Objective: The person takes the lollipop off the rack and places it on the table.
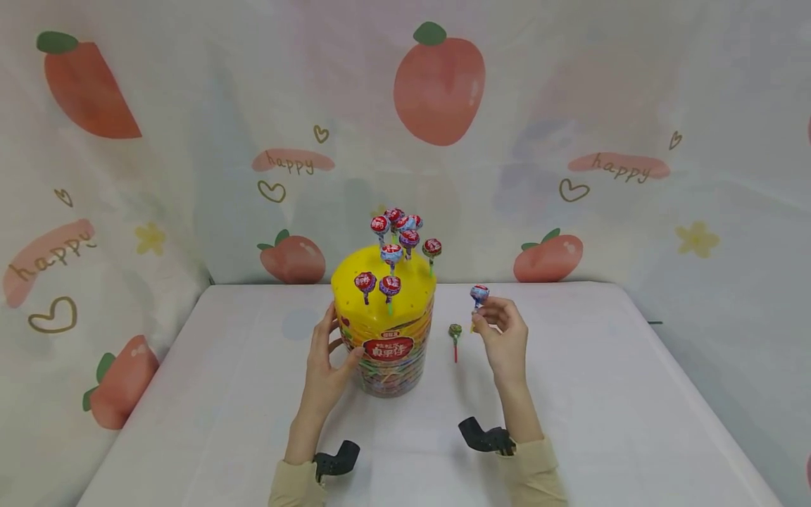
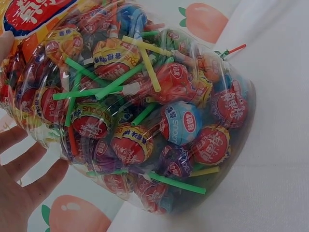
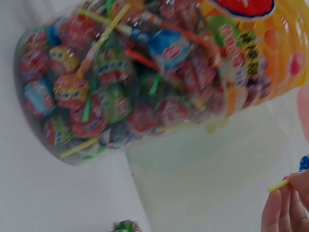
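Blue-wrapped lollipop (image 1: 479,294) up in the air, head high, and it's the right hand (image 1: 507,341) that has it! Thumb and fingertips pinch the yellow stick (image 3: 278,186), the gap between them closed right down to the stick. The candy head pokes up above those fingertips; the stick's end juts out below them.

Over to the left hand (image 1: 323,370), and it's on the clear plastic candy jar (image 1: 386,386): fingers well spread, curving along the jar's outer left side, the thumb coming round the front near the edge of the red oval label (image 1: 388,349). The jar stands between the two hands, against the left fingers and apart from the right ones. The left wrist view shows packed lollipops (image 2: 181,121) behind the see-through wall beside those spread fingers, green and yellow sticks crossing every which way.

Up above the left fingertips sits the yellow lid (image 1: 351,271), and a whole cluster of lollipops (image 1: 409,239) sprouts from it, sticks down, heads up.

Now look just left of the right fingers: a green-wrapped lollipop (image 1: 455,329) lies on the white tabletop (image 1: 241,394), its red stick pointing back toward the person. Behind the fingers of both hands hangs a backdrop (image 1: 437,190) printed with red fruit and "happy".
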The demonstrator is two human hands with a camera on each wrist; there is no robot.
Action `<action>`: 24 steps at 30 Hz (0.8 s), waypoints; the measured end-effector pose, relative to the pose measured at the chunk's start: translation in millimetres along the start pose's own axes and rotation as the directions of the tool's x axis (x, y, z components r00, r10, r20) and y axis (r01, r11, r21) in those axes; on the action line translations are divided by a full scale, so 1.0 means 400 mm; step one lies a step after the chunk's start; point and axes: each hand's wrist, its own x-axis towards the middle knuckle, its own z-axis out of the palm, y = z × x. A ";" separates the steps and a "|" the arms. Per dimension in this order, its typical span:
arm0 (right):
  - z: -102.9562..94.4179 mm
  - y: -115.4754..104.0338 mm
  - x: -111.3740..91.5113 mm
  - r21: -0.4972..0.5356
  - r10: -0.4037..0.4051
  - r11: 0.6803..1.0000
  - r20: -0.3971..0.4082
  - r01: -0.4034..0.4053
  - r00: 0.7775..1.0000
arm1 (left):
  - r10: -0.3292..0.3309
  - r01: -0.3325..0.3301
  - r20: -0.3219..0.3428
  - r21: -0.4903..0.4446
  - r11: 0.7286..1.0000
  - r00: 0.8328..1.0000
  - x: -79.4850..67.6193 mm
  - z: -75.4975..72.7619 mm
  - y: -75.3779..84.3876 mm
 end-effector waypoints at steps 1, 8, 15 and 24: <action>-0.002 0.011 0.004 -0.007 0.024 1.000 0.002 -0.024 1.000 | 0.002 -0.002 0.001 -0.001 1.000 1.000 0.000 0.000 0.000; -0.004 0.076 0.017 -0.003 0.222 0.975 0.084 -0.222 0.971 | 0.001 -0.001 0.002 0.003 1.000 1.000 0.000 0.001 -0.003; -0.008 0.131 0.024 -0.015 0.349 0.937 0.091 -0.349 0.933 | 0.007 -0.007 -0.002 0.001 1.000 1.000 0.000 0.000 -0.003; -0.015 0.196 0.031 -0.114 0.385 0.919 0.046 -0.379 0.922 | 0.024 -0.024 -0.005 -0.015 1.000 1.000 0.000 0.002 -0.013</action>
